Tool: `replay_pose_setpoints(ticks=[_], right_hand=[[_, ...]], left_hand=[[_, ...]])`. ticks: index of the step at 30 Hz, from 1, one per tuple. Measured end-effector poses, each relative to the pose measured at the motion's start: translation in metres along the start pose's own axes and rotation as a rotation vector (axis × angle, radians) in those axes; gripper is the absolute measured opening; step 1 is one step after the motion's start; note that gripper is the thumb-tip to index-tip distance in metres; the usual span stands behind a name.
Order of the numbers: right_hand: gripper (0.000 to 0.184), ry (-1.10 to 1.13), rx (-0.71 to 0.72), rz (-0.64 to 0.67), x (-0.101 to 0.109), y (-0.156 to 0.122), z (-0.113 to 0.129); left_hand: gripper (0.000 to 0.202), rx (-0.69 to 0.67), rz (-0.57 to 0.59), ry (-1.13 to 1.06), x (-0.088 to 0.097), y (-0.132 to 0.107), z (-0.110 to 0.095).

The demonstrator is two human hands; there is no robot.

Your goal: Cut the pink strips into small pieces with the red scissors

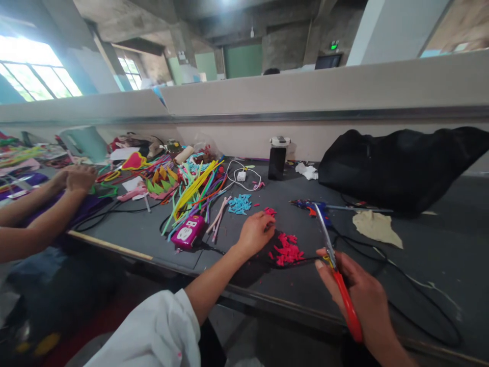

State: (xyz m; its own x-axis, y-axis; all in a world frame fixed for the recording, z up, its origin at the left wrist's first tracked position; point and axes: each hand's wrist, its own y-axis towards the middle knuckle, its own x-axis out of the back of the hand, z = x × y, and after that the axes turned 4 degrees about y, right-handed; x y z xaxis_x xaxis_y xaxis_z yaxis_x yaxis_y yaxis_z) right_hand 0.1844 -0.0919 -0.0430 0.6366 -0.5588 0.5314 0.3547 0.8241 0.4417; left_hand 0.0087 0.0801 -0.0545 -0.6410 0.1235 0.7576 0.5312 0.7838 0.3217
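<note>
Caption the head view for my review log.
Right hand holds red-handled scissors; left hand beside red snippets, blue snippets farther back.

Ctr of frame, bare table (292, 186) gives a hand an open lane from the phone (277, 164) down to the red bits (287, 250), w/ blue bits (240, 204) on its L & the glue gun (311, 205) on its R. Ctr-left is blocked by the pipe-cleaner heap (196, 189) + purple box (188, 232); upper R, the black bag (397, 168) shuts off the back. Lower R has flat room, but a looped black cable (384, 259) crosses it, & the scissors (346, 300) in the right hand (367, 290) jut up btwn there and the red bits.
</note>
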Motion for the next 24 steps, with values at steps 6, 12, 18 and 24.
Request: replay_pose_setpoints(ticks=[6,12,18,24], right_hand=[[0.034,0.026,-0.031,0.025,0.002,-0.003,-0.003],[0.034,0.017,-0.04,0.059,-0.001,-0.003,-0.005],[0.032,-0.01,-0.041,0.072,-0.005,-0.003,-0.003],[0.033,-0.011,-0.034,0.093,-0.007,-0.001,0.002]], left_hand=[[0.021,-0.172,0.123,0.227,-0.014,-0.005,-0.003],[0.021,-0.195,0.201,0.301,-0.014,-0.005,-0.006],[0.018,-0.163,0.199,0.296,-0.017,-0.005,-0.008],[0.012,-0.056,0.153,0.212,-0.016,-0.005,-0.008]])
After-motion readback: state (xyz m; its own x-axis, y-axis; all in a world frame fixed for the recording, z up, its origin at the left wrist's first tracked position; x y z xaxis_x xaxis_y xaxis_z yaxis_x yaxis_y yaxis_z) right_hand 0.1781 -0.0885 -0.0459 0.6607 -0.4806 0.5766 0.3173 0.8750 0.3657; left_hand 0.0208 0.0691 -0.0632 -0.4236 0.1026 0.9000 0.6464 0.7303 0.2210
